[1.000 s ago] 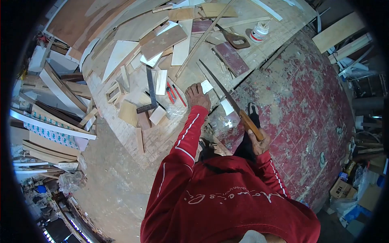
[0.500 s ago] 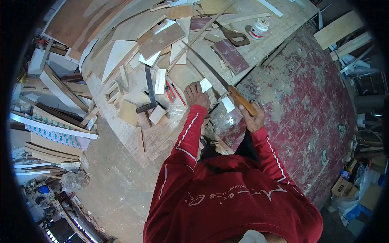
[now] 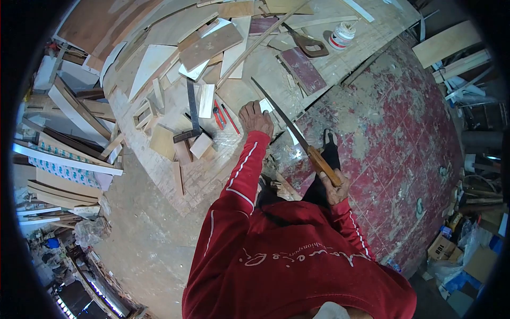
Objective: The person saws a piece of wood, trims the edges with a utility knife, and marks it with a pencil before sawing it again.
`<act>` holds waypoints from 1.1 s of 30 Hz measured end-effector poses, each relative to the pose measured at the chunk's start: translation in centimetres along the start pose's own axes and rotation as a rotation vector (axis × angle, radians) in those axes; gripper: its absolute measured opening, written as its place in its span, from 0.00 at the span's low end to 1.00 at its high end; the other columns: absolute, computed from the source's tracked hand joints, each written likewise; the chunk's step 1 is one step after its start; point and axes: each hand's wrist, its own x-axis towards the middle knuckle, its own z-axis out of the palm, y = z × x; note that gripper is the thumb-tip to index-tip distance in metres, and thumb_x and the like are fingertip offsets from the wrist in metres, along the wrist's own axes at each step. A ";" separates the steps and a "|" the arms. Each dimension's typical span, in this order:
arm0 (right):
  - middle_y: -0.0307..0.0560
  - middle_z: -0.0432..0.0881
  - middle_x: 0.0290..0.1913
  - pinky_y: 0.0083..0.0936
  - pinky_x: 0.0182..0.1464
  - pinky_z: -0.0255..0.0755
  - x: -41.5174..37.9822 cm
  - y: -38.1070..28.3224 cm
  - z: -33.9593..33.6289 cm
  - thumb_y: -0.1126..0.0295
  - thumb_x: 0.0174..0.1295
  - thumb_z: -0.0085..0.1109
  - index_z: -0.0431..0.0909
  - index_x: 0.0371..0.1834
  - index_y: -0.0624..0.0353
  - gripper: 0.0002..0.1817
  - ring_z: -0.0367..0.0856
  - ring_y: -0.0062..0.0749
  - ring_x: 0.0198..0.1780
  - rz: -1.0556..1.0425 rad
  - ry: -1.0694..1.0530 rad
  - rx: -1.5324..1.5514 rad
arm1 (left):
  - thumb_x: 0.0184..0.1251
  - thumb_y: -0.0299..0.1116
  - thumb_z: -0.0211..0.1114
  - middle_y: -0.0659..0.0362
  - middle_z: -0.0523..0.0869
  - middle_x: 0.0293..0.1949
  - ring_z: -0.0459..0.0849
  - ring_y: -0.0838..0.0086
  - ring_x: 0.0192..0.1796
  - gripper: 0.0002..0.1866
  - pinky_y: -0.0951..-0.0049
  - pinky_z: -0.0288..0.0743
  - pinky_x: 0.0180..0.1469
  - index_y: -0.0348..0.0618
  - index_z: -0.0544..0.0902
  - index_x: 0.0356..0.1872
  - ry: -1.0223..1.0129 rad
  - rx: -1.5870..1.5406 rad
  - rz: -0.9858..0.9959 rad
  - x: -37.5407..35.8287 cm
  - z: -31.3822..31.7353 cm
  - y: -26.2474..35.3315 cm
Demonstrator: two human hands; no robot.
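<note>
My right hand [image 3: 336, 187] is wrapped round the wooden handle of a hand saw [image 3: 289, 125], whose blade points up and left across the bench edge. My left hand [image 3: 256, 118] presses down on a thin board [image 3: 241, 91] at the bench edge, fingers spread. A white piece [image 3: 266, 106] shows beside its fingers, and another white piece [image 3: 293, 133] juts past the edge under the blade. Left of my left hand lie red-handled pliers [image 3: 218, 117], a red pencil-like stick [image 3: 230, 119] and a dark try square [image 3: 193, 109].
Wood offcuts [image 3: 210, 48] cover the far bench. A second saw [image 3: 307, 45] and a white jar [image 3: 341, 36] stand or lie at its far right. Curved strips [image 3: 79, 109] are stacked at left. A cardboard box [image 3: 443, 249] sits at lower right.
My right hand and the saw have moved down toward my body and slightly right. My left hand stays at the bench edge. The view has shifted slightly.
</note>
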 end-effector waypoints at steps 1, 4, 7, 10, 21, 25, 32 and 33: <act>0.30 0.61 0.13 0.21 0.20 0.51 0.1 0.0 -0.1 0.65 0.57 0.65 0.68 0.18 0.59 0.17 0.56 0.14 0.19 0.001 0.002 0.000 | 0.53 0.32 0.60 0.48 0.70 0.52 0.64 0.53 0.58 0.23 0.54 0.53 0.62 0.38 0.71 0.53 0.009 0.006 0.013 0.1 0.1 0.0; 0.31 0.62 0.13 0.22 0.20 0.52 0.4 0.2 -0.4 0.66 0.57 0.65 0.68 0.17 0.59 0.17 0.57 0.15 0.18 0.006 -0.076 -0.039 | 0.53 0.31 0.60 0.50 0.72 0.51 0.65 0.55 0.57 0.21 0.55 0.54 0.61 0.41 0.74 0.51 0.035 -0.007 -0.014 0.2 0.3 -0.1; 0.33 0.65 0.16 0.21 0.22 0.57 0.5 0.4 -0.6 0.66 0.57 0.65 0.70 0.22 0.59 0.14 0.60 0.16 0.20 0.040 -0.131 -0.143 | 0.52 0.30 0.60 0.52 0.75 0.47 0.67 0.56 0.54 0.17 0.56 0.56 0.60 0.43 0.77 0.47 0.105 -0.018 -0.074 0.6 0.8 0.1; 0.40 0.77 0.26 0.22 0.31 0.68 0.6 -0.7 -0.2 0.68 0.58 0.62 0.76 0.37 0.60 0.09 0.73 0.21 0.28 -0.041 -0.076 -0.052 | 0.53 0.30 0.60 0.53 0.75 0.45 0.70 0.57 0.50 0.15 0.58 0.62 0.55 0.47 0.78 0.44 0.126 0.032 -0.082 0.8 0.8 0.2; 0.51 0.82 0.49 0.22 0.53 0.68 -0.6 -3.5 -0.5 0.75 0.60 0.56 0.70 0.61 0.59 0.24 0.80 0.31 0.49 0.210 -0.348 -0.082 | 0.52 0.35 0.64 0.56 0.78 0.41 0.70 0.59 0.50 0.07 0.59 0.60 0.54 0.52 0.83 0.34 0.116 -0.086 -0.283 1.8 1.6 -0.7; 0.51 0.80 0.52 0.23 0.56 0.67 -0.6 -2.3 0.1 0.76 0.60 0.56 0.70 0.62 0.60 0.24 0.78 0.31 0.52 -0.065 -0.298 -0.045 | 0.53 0.37 0.65 0.59 0.78 0.40 0.71 0.61 0.48 0.06 0.59 0.60 0.52 0.54 0.84 0.32 0.155 -0.082 -0.294 1.7 1.8 -0.8; 0.50 0.79 0.54 0.24 0.58 0.66 -0.7 -2.0 0.6 0.75 0.60 0.57 0.70 0.62 0.60 0.24 0.77 0.30 0.54 -0.031 -0.269 -0.022 | 0.53 0.38 0.66 0.62 0.78 0.36 0.71 0.64 0.45 0.03 0.62 0.61 0.49 0.58 0.84 0.29 0.195 -0.077 -0.310 2.1 2.2 -0.8; 0.50 0.79 0.54 0.24 0.58 0.66 -1.0 -1.9 0.7 0.74 0.61 0.57 0.70 0.62 0.60 0.24 0.76 0.30 0.54 -0.019 -0.260 -0.032 | 0.53 0.39 0.66 0.62 0.77 0.35 0.70 0.64 0.45 0.03 0.62 0.60 0.49 0.58 0.84 0.29 0.185 -0.043 -0.312 2.0 2.2 -0.8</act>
